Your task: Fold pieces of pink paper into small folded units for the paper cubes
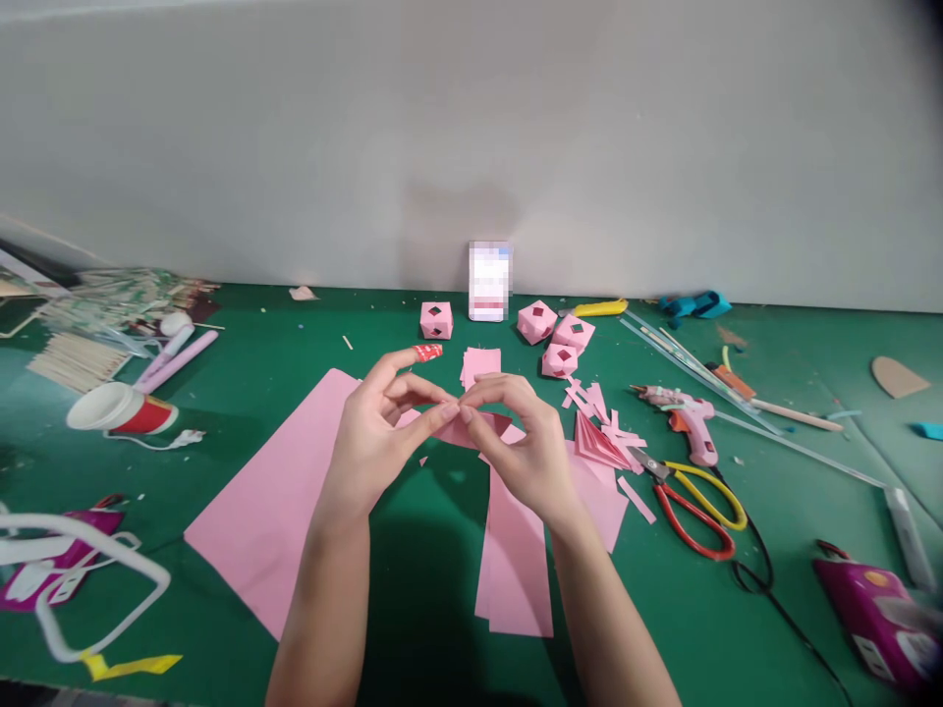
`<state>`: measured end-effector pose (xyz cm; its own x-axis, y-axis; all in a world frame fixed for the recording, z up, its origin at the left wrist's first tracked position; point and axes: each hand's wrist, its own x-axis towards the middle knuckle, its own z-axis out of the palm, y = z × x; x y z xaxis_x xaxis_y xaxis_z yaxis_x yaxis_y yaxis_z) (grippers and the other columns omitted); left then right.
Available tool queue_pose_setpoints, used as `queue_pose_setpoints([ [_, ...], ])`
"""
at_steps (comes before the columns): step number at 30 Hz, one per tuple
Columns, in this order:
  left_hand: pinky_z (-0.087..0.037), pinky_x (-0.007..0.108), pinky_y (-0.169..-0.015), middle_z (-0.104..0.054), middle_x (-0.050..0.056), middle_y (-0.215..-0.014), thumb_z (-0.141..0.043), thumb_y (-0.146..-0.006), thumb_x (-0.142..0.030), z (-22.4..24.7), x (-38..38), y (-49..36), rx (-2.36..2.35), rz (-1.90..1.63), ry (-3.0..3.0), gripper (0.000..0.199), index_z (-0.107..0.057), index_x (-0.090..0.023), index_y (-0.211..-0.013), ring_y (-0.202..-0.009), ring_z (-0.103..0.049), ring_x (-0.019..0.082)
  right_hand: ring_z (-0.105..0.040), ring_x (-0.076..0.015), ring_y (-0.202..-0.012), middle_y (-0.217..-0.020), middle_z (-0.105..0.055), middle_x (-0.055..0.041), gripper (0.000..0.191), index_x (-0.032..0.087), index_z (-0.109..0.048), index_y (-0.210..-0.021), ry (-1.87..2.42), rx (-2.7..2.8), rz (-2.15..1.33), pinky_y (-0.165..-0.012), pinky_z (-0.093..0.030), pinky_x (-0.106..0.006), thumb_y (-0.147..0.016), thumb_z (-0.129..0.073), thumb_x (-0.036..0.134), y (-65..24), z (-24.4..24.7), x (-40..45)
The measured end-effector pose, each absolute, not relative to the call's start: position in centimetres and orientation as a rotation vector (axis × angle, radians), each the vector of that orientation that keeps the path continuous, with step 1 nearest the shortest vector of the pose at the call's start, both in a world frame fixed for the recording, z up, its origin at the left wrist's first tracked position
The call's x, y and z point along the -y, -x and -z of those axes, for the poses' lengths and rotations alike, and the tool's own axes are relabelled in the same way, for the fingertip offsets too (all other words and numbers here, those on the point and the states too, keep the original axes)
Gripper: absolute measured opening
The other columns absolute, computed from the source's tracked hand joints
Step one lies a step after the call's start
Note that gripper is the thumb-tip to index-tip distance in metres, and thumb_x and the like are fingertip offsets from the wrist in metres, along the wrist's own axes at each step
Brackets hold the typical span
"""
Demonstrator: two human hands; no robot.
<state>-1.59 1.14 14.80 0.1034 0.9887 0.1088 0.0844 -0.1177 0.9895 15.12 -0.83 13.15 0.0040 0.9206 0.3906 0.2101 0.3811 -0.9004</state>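
Observation:
My left hand [375, 432] and my right hand [520, 437] meet above the middle of the table, each pinching a small piece of pink paper [475, 432] between thumb and fingers. The piece looks bent and hangs just below the fingertips; its upper edge is partly hidden. A red patterned wrap covers the tip of one raised finger of my left hand. Under and beside my right hand lie long pink strips [520, 570]. A large pink sheet [272, 511] lies left of my left forearm. Beyond my hands is a small stack of pink pieces [483, 365].
Folded pink boxes [436, 320] with cut holes stand near a propped phone [489, 282]. At right lie scissors [696, 506], a glue gun [685, 417], a yellow cutter [600, 308] and paper scraps [589, 398]. A paper cup [122, 407] and wooden sticks [88, 363] lie left.

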Motion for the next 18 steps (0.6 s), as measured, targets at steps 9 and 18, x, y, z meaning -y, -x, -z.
queue_pose_setpoints([
  [9, -0.062, 0.03, -0.078, -0.076, -0.002, -0.079, -0.086, -0.077, -0.021, -15.0, -1.1, 1.8, -1.188, -1.368, -1.442, 0.045, -0.062, -0.023, -0.116, -0.08, -0.076, 0.019, -0.066, -0.0245, -0.111, -0.091, -0.073, -0.0009, 0.011, 0.026, -0.065, -0.083, 1.175, 1.439, -0.8, -0.098, -0.049, -0.04, -0.084, -0.065, 0.015, -16.3, -13.2, 0.7],
  [18, -0.062, 0.026, -0.074, -0.075, -0.003, -0.077, -0.087, -0.074, -0.019, -15.2, -1.5, 2.0, -1.224, -1.517, -1.387, 0.039, -0.067, -0.023, -0.108, -0.077, -0.075, 0.016, -0.067, -0.0242, -0.11, -0.097, -0.074, -0.0019, 0.009, 0.025, -0.068, -0.086, 1.272, 1.386, -0.765, -0.098, -0.049, -0.039, -0.084, -0.064, 0.017, -17.6, -12.6, 0.3],
])
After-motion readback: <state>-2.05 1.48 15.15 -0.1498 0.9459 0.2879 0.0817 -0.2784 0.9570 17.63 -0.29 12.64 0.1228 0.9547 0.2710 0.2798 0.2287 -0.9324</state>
